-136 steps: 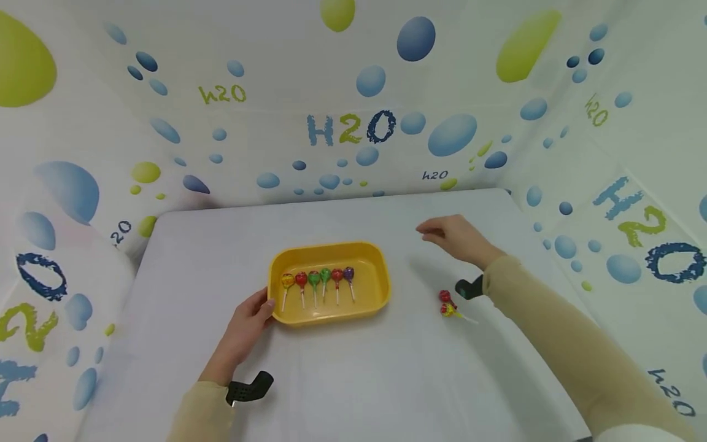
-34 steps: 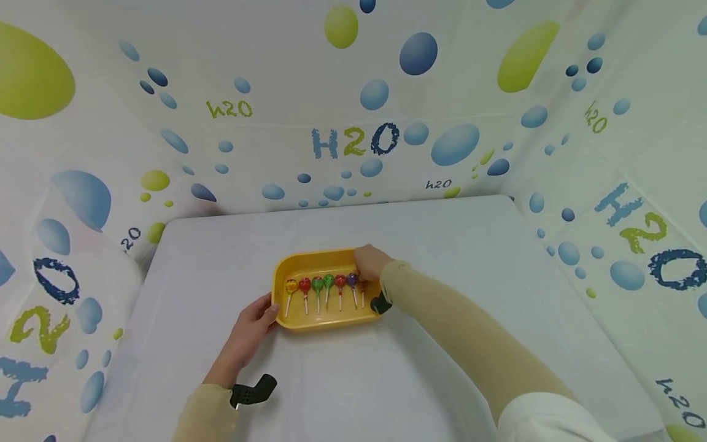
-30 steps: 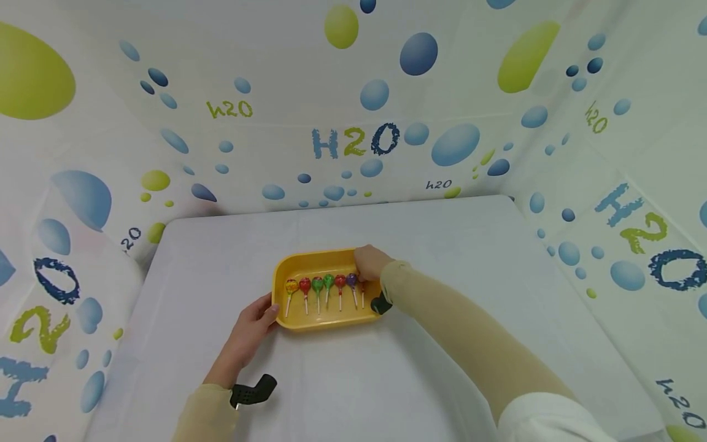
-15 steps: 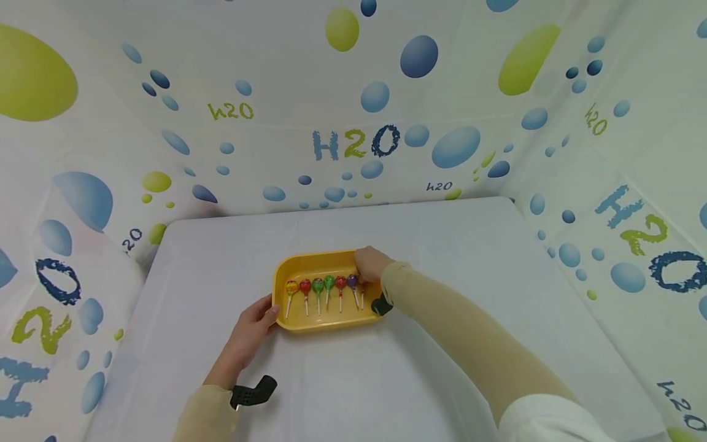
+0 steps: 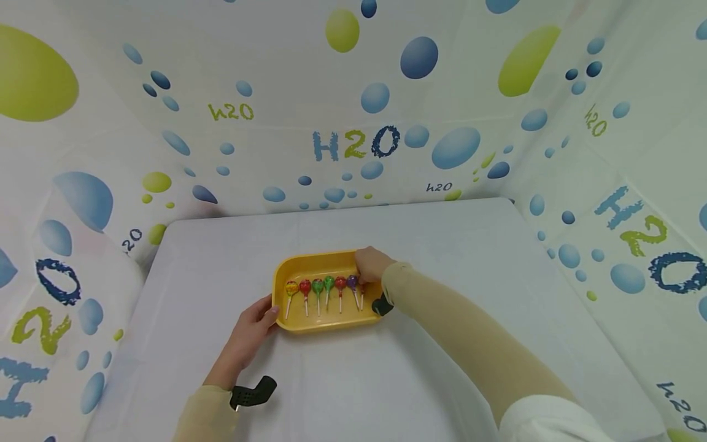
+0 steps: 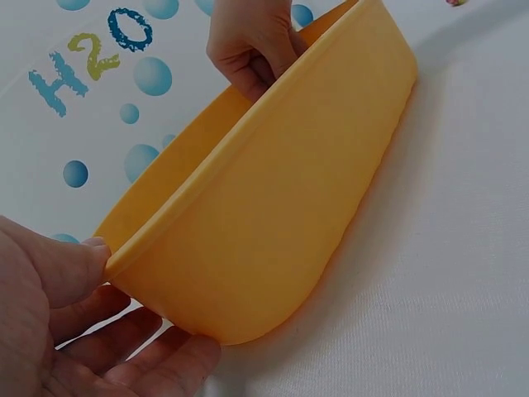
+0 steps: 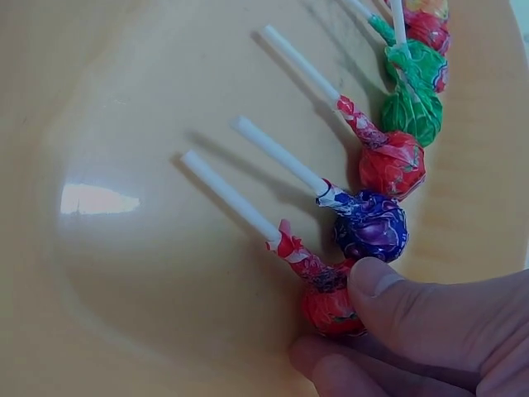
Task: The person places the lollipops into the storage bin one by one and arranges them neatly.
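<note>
A yellow tray (image 5: pixel 309 326) stands on the white table. My left hand (image 5: pixel 251 331) grips its left end, thumb on the rim and fingers against the wall below. Inside the tray my right hand (image 5: pixel 373 264) pinches a red-wrapped lollipop (image 7: pixel 326 302) by its head between thumb and fingers; the stick points toward me. Beside it lies a purple lollipop (image 7: pixel 372 227), then another red one (image 7: pixel 393 165). Farther left in the row are two green lollipops, a red one (image 5: pixel 305 286) and a yellow one (image 5: pixel 291 288). All heads point to the far side.
The white tabletop (image 5: pixel 331 387) extends around the tray. A curtain with bubble and H2O prints (image 5: pixel 276 73) hangs behind and at both sides. In the left wrist view a small reddish thing (image 6: pixel 456 2) lies on the table at the top edge.
Since the oldest frame my right hand has moved left into the tray, bringing a red lollipop to the row's right end. Over the last second its stick has swung slightly; the left hand keeps its grip.
</note>
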Motion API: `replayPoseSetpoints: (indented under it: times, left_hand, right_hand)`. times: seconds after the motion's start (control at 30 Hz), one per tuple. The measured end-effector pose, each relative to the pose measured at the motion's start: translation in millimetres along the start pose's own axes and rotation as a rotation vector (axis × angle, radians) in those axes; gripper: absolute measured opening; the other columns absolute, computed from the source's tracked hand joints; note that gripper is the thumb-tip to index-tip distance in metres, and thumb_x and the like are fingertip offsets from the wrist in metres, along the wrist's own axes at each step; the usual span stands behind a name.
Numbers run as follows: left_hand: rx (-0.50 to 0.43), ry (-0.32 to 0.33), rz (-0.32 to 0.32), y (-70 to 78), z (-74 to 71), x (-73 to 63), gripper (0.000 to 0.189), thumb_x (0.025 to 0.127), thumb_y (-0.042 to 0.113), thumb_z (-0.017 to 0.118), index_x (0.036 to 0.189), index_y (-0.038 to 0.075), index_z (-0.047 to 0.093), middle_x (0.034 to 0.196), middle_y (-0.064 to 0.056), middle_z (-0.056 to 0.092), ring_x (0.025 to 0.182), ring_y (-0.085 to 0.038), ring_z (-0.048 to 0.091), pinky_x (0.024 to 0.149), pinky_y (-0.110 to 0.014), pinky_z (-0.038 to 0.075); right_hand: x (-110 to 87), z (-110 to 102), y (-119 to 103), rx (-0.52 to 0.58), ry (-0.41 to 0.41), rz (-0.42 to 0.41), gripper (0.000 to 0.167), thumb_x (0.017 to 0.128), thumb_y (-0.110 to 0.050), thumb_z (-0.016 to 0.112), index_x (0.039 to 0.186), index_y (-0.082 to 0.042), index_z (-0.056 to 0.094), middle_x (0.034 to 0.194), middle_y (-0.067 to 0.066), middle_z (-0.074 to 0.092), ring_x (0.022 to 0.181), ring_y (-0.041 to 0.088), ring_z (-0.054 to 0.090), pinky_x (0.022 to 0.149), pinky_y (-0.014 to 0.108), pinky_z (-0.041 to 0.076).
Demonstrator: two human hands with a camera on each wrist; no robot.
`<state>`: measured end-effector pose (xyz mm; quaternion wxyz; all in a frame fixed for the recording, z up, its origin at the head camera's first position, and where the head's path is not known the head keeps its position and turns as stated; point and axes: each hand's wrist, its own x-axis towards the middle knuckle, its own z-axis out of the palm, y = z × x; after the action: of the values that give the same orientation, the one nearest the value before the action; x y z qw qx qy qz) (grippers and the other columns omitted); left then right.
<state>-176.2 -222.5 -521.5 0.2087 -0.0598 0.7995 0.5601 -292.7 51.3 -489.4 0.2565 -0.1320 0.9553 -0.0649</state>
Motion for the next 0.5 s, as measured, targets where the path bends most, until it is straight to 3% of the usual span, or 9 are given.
replayPoseSetpoints:
  times: [0.5]
  left_hand:
    - [-0.020, -0.012, 0.011, -1.6, -0.1, 0.8, 0.058, 0.111, 0.018, 0.043, 0.161, -0.001, 0.022, 0.163, -0.025, 0.033, 0.139, -0.039, 0.050, 0.113, -0.046, 0.046]
  right_hand:
    - [-8.3, -5.0, -3.1, 0.026, -0.006, -0.004, 0.014, 0.092, -0.011, 0.076, 0.082, -0.007, 0.068, 0.080, 0.003, 0.066, 0.075, 0.016, 0.058, 0.073, 0.024, 0.055]
